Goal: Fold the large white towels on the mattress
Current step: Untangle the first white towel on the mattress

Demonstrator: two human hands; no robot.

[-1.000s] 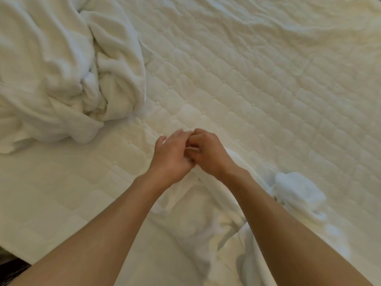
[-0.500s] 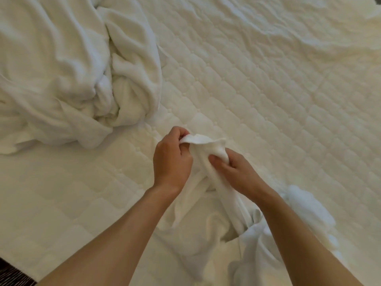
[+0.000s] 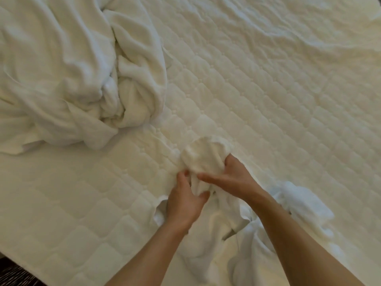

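At lower centre a rumpled white towel (image 3: 206,156) lies on the mattress (image 3: 278,104), its length running toward the bottom edge. The grip of the left hand (image 3: 183,205) and of the right hand (image 3: 231,178) pinches its bunched top end.

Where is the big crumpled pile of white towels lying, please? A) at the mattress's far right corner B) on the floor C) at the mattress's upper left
C: the pile sits at the upper left of the mattress, apart from the towel that the left hand and the right hand grip.
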